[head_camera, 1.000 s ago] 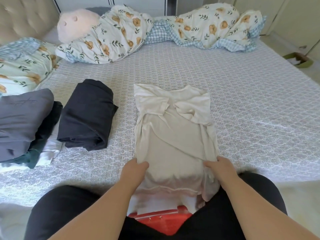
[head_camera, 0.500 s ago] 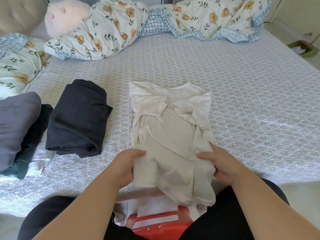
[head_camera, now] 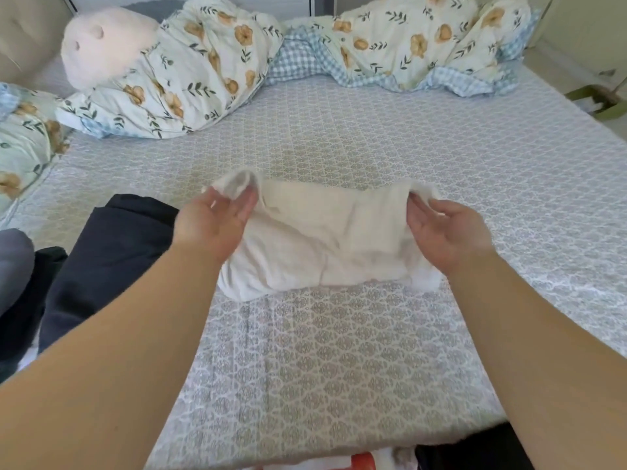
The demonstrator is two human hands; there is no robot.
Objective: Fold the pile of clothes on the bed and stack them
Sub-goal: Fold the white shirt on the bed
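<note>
A cream shirt [head_camera: 325, 239] lies on the bed in front of me, folded over into a short, wide packet. My left hand [head_camera: 213, 222] pinches its far left corner, which stands bunched up above my fingertips. At the far right corner, my right hand [head_camera: 444, 228] pinches the cloth too, palm turned inward. A folded dark navy garment [head_camera: 112, 252] lies just left of the shirt, partly behind my left forearm. Further left, a stack with a grey garment [head_camera: 13, 262] on top shows at the frame's edge.
The patterned bed sheet [head_camera: 339, 368] stretches around the shirt. A floral duvet [head_camera: 407, 45] is bunched along the far side, with a pale stuffed toy [head_camera: 101, 45] and a floral pillow [head_camera: 23, 144] on the left. A green object [head_camera: 597, 100] sits on the floor at right.
Both hands carried the shirt's near hem up and away from me onto its far edge, folding it in half. The view tilted forward over the bed.
</note>
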